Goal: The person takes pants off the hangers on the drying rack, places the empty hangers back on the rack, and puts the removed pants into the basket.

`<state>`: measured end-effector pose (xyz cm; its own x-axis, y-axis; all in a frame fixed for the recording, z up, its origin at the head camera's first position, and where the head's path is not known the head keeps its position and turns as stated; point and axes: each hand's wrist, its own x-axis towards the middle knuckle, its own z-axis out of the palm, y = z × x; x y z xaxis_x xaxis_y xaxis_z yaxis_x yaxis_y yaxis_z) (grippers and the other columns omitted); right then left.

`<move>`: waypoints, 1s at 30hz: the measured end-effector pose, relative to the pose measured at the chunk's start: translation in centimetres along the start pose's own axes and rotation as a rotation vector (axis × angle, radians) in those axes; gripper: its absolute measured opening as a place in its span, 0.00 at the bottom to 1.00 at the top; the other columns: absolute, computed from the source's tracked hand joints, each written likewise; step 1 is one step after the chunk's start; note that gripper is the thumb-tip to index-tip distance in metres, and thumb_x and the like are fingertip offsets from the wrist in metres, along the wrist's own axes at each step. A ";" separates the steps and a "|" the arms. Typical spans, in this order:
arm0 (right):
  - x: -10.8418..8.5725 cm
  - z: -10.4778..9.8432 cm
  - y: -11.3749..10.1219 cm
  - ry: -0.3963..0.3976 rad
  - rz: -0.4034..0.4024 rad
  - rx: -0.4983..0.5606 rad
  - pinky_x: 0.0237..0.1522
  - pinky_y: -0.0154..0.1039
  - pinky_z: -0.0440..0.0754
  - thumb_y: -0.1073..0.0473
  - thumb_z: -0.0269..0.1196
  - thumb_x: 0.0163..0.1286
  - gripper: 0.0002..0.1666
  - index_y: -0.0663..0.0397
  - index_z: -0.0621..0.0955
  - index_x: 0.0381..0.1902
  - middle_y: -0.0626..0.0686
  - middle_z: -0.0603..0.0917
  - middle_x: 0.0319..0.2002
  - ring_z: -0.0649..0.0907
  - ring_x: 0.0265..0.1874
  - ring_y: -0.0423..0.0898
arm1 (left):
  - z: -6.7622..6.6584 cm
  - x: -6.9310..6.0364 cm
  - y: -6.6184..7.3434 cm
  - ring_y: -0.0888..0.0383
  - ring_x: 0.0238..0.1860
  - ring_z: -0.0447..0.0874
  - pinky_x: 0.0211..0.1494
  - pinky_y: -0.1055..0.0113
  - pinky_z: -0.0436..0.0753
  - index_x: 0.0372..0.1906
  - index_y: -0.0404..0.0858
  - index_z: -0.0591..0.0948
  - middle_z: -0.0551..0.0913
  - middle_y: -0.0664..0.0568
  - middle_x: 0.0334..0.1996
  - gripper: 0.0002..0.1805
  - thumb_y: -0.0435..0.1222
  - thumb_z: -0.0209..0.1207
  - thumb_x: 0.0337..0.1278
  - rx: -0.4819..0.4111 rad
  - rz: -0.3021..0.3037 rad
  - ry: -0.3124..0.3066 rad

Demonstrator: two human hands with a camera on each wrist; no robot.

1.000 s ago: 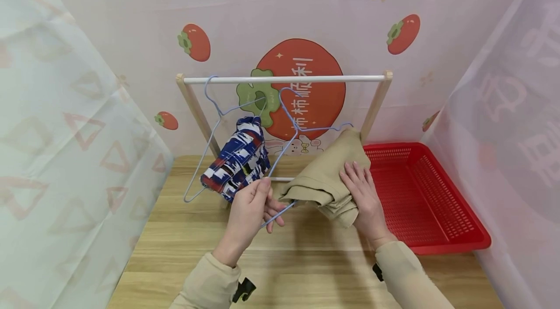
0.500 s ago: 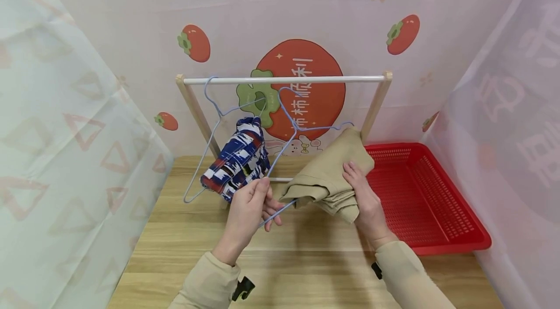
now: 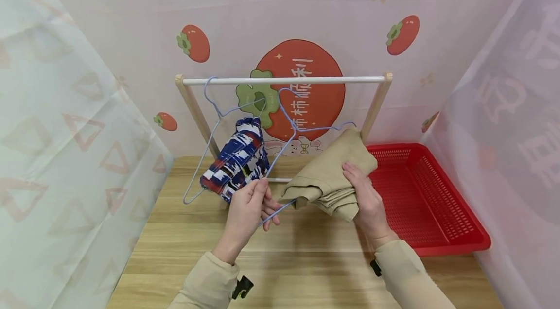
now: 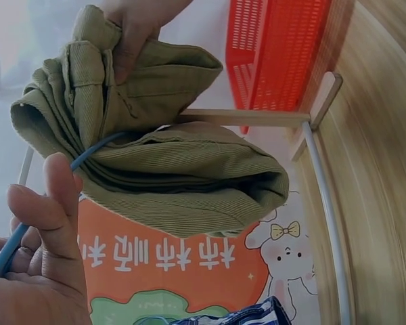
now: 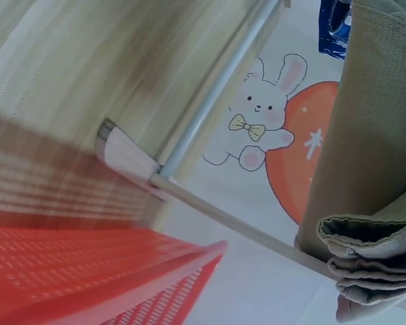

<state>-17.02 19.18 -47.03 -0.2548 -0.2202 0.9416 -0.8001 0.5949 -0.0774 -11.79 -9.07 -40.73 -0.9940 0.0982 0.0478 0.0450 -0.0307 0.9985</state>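
My left hand (image 3: 247, 209) pinches the lower left corner of a blue wire clothes hanger (image 3: 281, 154); in the left wrist view its blue wire (image 4: 95, 148) passes between my fingers (image 4: 57, 183). Folded khaki trousers (image 3: 330, 168) lie over the hanger's lower bar, bunched toward its right side. My right hand (image 3: 369, 204) grips their right edge, its thumb hidden in the head view. The layered folds of the trousers (image 4: 189, 176) show in the left wrist view. The hanger's hook appears below the rail, not over it.
A white rail (image 3: 284, 79) on a wooden stand spans the back. From its left part hangs another blue hanger (image 3: 211, 136) with patterned blue shorts or trousers (image 3: 240, 158). A red basket (image 3: 474, 224) stands right on the wooden table (image 3: 175, 260). Printed cloth walls surround the table.
My right hand has slid from lying flat on the trousers to gripping their right edge. The trousers' right side has swung slightly outward to the right. My left hand has barely shifted.
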 end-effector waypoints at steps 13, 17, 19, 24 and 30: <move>0.7 0.1 -0.1 0.035 0.003 0.016 0.69 0.45 0.75 0.62 0.52 0.82 0.20 0.77 0.79 0.55 0.71 0.83 0.54 0.83 0.53 0.68 | 0.0 0.1 -0.1 0.49 0.17 0.86 0.12 0.65 0.78 0.33 0.30 0.74 0.88 0.36 0.25 0.30 0.56 0.48 0.78 0.011 0.006 0.008; 1.1 0.0 0.0 0.036 0.014 0.018 0.68 0.45 0.75 0.61 0.53 0.82 0.20 0.77 0.79 0.55 0.71 0.84 0.55 0.84 0.53 0.68 | 0.0 0.2 -0.3 0.49 0.17 0.86 0.12 0.65 0.78 0.33 0.30 0.74 0.88 0.37 0.25 0.30 0.55 0.48 0.79 0.024 0.008 0.011; 1.3 -0.1 -0.1 0.042 0.017 0.016 0.68 0.46 0.76 0.60 0.53 0.82 0.20 0.77 0.79 0.55 0.71 0.84 0.54 0.84 0.52 0.68 | 0.0 0.3 -0.4 0.48 0.17 0.87 0.12 0.65 0.78 0.33 0.30 0.74 0.88 0.37 0.25 0.30 0.55 0.48 0.79 0.033 0.010 0.012; 1.9 -0.3 -0.4 0.065 0.015 0.015 0.68 0.45 0.76 0.62 0.54 0.82 0.19 0.77 0.79 0.55 0.71 0.84 0.54 0.84 0.51 0.68 | -0.1 0.4 -0.6 0.47 0.17 0.87 0.11 0.63 0.78 0.32 0.31 0.74 0.88 0.39 0.24 0.31 0.56 0.47 0.79 0.070 0.031 0.019; 2.9 -0.5 -1.0 0.112 0.004 0.015 0.64 0.48 0.79 0.63 0.54 0.81 0.17 0.77 0.80 0.52 0.71 0.85 0.52 0.85 0.49 0.69 | 0.1 0.5 -0.8 0.48 0.16 0.87 0.09 0.61 0.77 0.31 0.31 0.74 0.87 0.41 0.23 0.30 0.54 0.46 0.80 0.126 0.069 0.034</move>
<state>-16.74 18.34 -44.06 -0.1964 -0.1298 0.9719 -0.8075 0.5837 -0.0852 -12.33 -8.93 -41.52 -0.9908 0.0663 0.1177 0.1233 0.0892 0.9883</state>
